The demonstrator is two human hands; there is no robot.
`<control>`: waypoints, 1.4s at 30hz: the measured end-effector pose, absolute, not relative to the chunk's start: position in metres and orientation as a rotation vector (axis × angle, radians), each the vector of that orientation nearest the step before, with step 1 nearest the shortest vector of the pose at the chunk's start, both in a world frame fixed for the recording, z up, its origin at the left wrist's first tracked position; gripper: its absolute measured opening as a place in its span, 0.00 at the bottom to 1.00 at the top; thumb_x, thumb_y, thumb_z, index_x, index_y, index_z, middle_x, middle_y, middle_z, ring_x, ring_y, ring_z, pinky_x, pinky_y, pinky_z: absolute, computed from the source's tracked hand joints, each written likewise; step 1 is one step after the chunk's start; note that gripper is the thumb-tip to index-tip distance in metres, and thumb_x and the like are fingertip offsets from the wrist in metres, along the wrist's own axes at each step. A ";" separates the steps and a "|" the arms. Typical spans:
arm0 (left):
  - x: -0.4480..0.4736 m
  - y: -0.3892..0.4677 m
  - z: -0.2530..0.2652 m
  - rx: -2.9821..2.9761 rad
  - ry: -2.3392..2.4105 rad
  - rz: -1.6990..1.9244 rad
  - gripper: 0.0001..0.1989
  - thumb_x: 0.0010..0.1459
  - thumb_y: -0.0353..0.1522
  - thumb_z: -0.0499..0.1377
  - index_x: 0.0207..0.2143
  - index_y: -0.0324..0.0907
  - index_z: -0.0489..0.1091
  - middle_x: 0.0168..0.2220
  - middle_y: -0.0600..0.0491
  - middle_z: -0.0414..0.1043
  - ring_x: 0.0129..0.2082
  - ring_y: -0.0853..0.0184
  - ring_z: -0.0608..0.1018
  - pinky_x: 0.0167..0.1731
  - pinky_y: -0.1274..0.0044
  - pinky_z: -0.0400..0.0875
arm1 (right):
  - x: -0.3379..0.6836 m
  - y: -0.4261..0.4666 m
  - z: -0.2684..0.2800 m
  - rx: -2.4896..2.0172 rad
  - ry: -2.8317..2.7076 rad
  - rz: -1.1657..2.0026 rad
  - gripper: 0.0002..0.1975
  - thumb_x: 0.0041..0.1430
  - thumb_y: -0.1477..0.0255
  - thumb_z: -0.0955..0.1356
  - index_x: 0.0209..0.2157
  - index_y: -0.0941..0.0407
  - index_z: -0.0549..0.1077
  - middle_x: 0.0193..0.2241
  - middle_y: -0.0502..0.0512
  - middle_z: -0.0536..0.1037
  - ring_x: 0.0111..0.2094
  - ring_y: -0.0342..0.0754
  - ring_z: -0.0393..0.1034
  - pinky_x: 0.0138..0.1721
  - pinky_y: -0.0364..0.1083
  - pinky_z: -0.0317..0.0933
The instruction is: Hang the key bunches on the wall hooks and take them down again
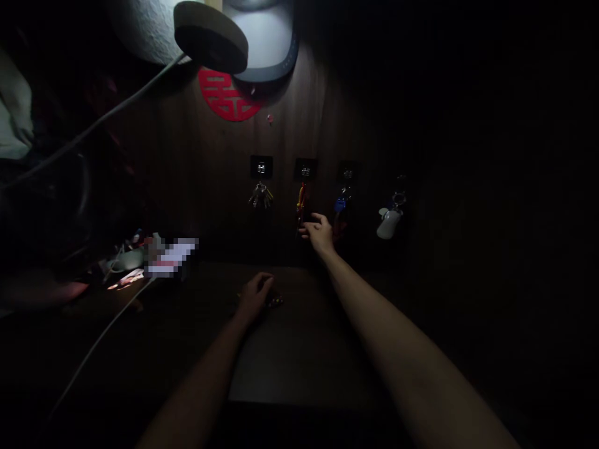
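Observation:
My right hand [321, 234] reaches up to the dark wall, its fingers apart. Their tips are close to the lower end of a red and yellow key strap [301, 197] on a hook; I cannot tell whether they touch. Low on the tabletop, my left hand [255, 294] has its fingers curled over a small dark bunch with yellow bits [277, 302], mostly hidden beneath. On the wall also hang a bunch of keys [260, 196], a blue key tag [341, 204] and a pale key fob [389, 223].
Overhead, a lamp's round disc [210, 37] partly covers a red paper cutting [227, 100]. A blurred lit screen [173, 257] and small clutter [128, 260] lie on the left, with a white cable [100, 340] running down. The tabletop [299, 355] is dim.

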State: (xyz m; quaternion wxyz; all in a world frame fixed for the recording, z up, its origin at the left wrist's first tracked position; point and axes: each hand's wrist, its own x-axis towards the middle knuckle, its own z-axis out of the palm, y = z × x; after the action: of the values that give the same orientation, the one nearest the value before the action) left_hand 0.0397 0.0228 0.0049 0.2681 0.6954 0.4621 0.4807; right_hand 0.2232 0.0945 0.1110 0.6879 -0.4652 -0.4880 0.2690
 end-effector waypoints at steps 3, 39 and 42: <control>0.038 0.023 0.006 1.880 1.273 1.314 0.14 0.55 0.40 0.50 0.35 0.43 0.70 0.33 0.55 0.75 0.35 0.66 0.76 0.36 0.77 0.68 | 0.229 0.087 0.096 -1.059 -1.110 0.647 0.15 0.48 0.77 0.63 0.40 0.56 0.62 0.24 0.47 0.75 0.25 0.41 0.71 0.23 0.39 0.64; 0.017 0.028 -0.001 2.337 1.810 0.735 0.11 0.57 0.37 0.53 0.39 0.45 0.73 0.45 0.49 0.71 0.46 0.59 0.70 0.42 0.72 0.61 | 0.197 -0.030 0.009 -1.552 -2.194 0.053 0.16 0.61 0.59 0.59 0.40 0.53 0.71 0.39 0.55 0.71 0.42 0.49 0.62 0.45 0.50 0.54; 0.019 0.029 -0.001 2.298 1.671 0.861 0.12 0.58 0.35 0.51 0.35 0.43 0.73 0.39 0.49 0.74 0.41 0.61 0.72 0.40 0.73 0.61 | 0.199 -0.030 0.006 -1.541 -2.206 0.017 0.15 0.59 0.58 0.61 0.40 0.53 0.70 0.39 0.55 0.71 0.42 0.49 0.62 0.44 0.49 0.54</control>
State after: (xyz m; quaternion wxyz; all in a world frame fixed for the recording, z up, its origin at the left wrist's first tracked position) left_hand 0.0190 0.0294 -0.0011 0.0864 0.7712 0.5607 0.2889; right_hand 0.1989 -0.0298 0.0064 0.2234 -0.5581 -0.7991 0.0061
